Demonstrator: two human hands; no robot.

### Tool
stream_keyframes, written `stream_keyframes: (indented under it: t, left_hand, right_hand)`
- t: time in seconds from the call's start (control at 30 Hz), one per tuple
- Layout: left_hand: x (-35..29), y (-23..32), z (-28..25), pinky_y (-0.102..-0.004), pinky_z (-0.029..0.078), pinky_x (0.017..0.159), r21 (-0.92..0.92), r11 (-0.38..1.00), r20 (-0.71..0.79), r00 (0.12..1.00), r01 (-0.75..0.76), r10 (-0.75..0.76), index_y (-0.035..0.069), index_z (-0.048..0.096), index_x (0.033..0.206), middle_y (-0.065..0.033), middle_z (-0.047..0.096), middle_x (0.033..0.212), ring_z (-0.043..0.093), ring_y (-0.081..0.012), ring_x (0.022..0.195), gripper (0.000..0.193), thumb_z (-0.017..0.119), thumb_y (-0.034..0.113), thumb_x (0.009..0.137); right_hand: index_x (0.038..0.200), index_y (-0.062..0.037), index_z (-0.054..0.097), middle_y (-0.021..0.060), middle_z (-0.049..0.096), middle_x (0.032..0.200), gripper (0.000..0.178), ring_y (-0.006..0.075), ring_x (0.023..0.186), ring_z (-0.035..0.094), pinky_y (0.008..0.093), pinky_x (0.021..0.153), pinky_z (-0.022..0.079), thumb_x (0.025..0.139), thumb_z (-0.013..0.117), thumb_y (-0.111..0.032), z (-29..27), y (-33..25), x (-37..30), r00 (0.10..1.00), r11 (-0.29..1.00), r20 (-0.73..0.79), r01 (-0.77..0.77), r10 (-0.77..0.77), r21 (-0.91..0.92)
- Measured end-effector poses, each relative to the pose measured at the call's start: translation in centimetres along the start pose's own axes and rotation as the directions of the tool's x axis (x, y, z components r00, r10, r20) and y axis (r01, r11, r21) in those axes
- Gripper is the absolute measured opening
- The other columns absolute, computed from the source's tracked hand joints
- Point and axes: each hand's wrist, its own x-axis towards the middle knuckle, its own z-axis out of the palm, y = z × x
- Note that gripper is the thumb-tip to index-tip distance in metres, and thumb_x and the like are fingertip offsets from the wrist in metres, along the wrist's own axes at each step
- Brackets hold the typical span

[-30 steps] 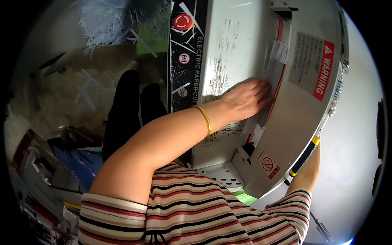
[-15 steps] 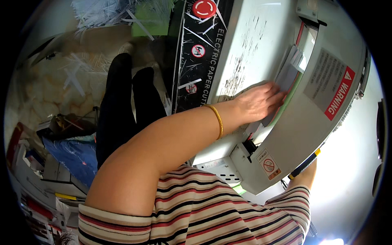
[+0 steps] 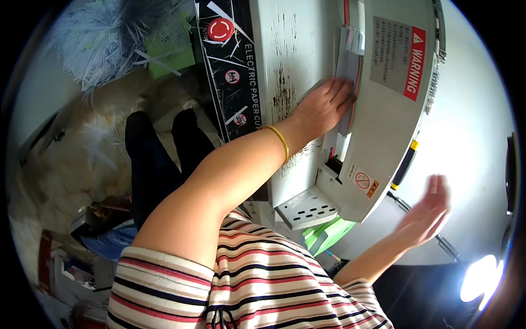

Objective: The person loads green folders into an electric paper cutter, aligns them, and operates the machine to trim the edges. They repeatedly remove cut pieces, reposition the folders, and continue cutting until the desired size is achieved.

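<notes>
one narrow grey stack (image 3: pixel 347 60) lies in the paper cutter (image 3: pixel 381 123), alongside its cover. left hand (image 3: pixel 323 107): palm down, fingers extended and close together, resting on the stack; arm bent at the elbow, one gold bracelet (image 3: pixel 282 141) at the wrist. right hand (image 3: pixel 423 216): raised beside the cutter, blurred, fingers extended. farther out: one yellow-and-black handle (image 3: pixel 405 165), one red button (image 3: pixel 220 30), two round signs (image 3: pixel 232 77).
</notes>
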Motion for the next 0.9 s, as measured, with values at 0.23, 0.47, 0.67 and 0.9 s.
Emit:
stream_keyframes:
  t: [0.23,0.47,0.67,0.9]
  left_hand:
    - [1.4,-0.9,0.5,-0.0354,0.033,0.105,0.029,0.998,0.059,0.997,-0.047,0.045,0.009,0.056,0.127,-0.0082,0.046,0.136,0.045,-0.0221,0.122,0.043,0.05,0.018,0.085]
    - [1.6,-2.4,0.3,-0.0346,0.031,0.105,0.03,0.993,0.068,0.992,-0.113,0.111,0.01,0.056,0.127,-0.0069,0.047,0.136,0.046,-0.0218,0.121,0.044,0.05,0.019,0.084]
    - [1.7,-2.4,0.1,-0.0363,0.03,0.105,0.076,0.99,0.122,0.987,-0.119,0.109,0.011,0.055,0.129,-0.0071,0.047,0.136,0.045,-0.0223,0.121,0.046,0.05,0.021,0.084]
    - [1.8,-2.3,-0.1,-0.0383,0.024,0.11,0.091,0.99,0.215,0.973,-0.105,0.084,0.012,0.052,0.132,-0.0076,0.045,0.138,0.039,-0.0227,0.129,0.047,0.048,0.024,0.087]
  right_hand:
    - [0.141,0.0057,0.03,0.0229,0.033,0.146,0.057,0.0311,0.137,0.03,0.0362,0.112,0.021,0.1,0.044,-0.031,16.4,3.6,-15.7,0.657,0.652,0.042,-0.736,0.753,-0.181]
    - [0.133,0.012,0.038,0.0286,0.043,0.136,0.052,0.0364,0.126,0.042,0.0367,0.106,0.031,0.099,0.042,-0.027,17.4,12.7,-13.4,0.749,0.723,-0.299,-0.656,0.591,-0.216]
    - [0.122,0.0093,0.052,0.0311,0.056,0.119,0.04,0.0401,0.105,0.056,0.0394,0.093,0.041,0.097,0.045,-0.021,18.0,16.1,-12.6,0.763,0.706,-0.46,-0.624,0.455,-0.337]
    - [0.108,0.0095,0.061,0.0285,0.064,0.105,0.037,0.0385,0.093,0.061,0.0382,0.086,0.046,0.095,0.051,-0.024,18.7,15.3,-11.6,0.694,0.593,-0.558,-0.703,0.454,-0.392]
